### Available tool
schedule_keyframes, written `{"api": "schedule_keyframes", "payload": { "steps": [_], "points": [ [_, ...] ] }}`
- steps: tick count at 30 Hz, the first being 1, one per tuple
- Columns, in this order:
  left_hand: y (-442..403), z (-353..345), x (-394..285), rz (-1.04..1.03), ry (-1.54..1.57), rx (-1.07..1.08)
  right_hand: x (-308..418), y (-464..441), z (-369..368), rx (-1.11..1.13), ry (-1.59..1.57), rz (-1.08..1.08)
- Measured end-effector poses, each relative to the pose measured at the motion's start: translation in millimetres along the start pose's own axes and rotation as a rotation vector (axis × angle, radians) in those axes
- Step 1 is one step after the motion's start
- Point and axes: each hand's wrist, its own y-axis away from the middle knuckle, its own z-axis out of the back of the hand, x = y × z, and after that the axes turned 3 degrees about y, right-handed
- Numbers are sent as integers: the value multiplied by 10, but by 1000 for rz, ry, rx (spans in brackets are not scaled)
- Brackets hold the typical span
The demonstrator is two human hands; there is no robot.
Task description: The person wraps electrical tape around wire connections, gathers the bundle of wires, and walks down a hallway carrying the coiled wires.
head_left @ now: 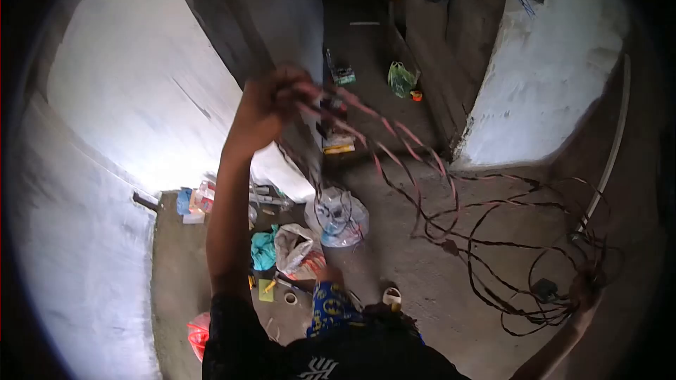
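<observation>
A long twisted pink-and-black electrical wire (394, 137) hangs in loose loops between my two hands. My left hand (271, 109), raised at upper centre, is closed round several strands of it; its fingertips are blurred. Low at the right, my right hand (586, 292) grips the bunched end of the coil. Wide loops of the wire droop just left of that hand. Among these loops sits a small dark block (544, 290), whose kind I cannot make out.
Below are a clear plastic bag (338, 214), a white sack (296, 246), a teal bag (264, 250) and a tape roll (290, 298). A doorway opens ahead, with a green bag (401, 79) beyond. A pale strip (612, 144) leans at right.
</observation>
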Motion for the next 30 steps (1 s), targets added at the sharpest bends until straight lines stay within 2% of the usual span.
{"api": "schedule_keyframes", "payload": {
  "steps": [2,3,4,5,6,8,10,11,12,14,15,16,17,19,20,22,23,25,26,27,29,30],
  "points": [
    [-386,-74,201,20,-30,-27,65,-298,-71,2,44,10],
    [-545,-135,290,-67,5,-37,68,-446,-174,-260,-382,-224],
    [-707,-179,418,-160,34,-51,40,-546,-263,-370,-585,-349],
    [-775,-192,542,-149,38,-69,12,-646,-352,-513,-793,-453],
    [-925,-222,734,-142,21,-77,-44,-752,-407,-244,-290,-140],
    [-1191,-318,1140,-120,12,-91,142,-1092,-829,91,283,313],
    [-1496,-400,1606,93,-40,18,146,-1517,-1255,134,357,364],
    [-1663,-423,1919,104,-30,21,113,-1738,-1432,164,424,421],
    [-1720,-413,2135,131,-9,50,109,-1813,-1574,154,418,314],
    [-2121,-426,2744,165,26,88,-16,-2306,-1893,109,332,283],
    [-2351,-408,2956,99,25,36,-66,-2571,-2061,63,240,262],
    [-2621,-359,3120,73,33,-3,-104,-2853,-2161,142,98,298],
    [-2885,-313,3282,45,41,-42,-146,-3257,-2257,154,115,308],
    [-3314,-317,3444,-144,273,-29,-276,-3971,-2284,291,228,298],
    [-3586,-330,3566,-109,284,-24,-383,-4229,-2325,349,271,277],
    [-4181,-372,3723,-267,459,187,-323,-4656,-2956,252,229,213],
    [-4393,-392,3651,-248,474,200,-213,-4870,-3410,192,200,201],
    [-4672,-476,3459,24,245,244,44,-5268,-4221,141,154,181],
    [-4798,-552,3479,59,267,256,185,-5468,-4577,159,96,170],
    [-4941,-615,3556,-114,122,154,337,-5716,-4921,186,-3,41],
    [-5156,-611,3680,-278,-41,52,431,-6306,-5509,458,-440,-1],
    [-5185,-553,3585,-232,-89,80,452,-6585,-5780,465,-454,13]
  ]
}}
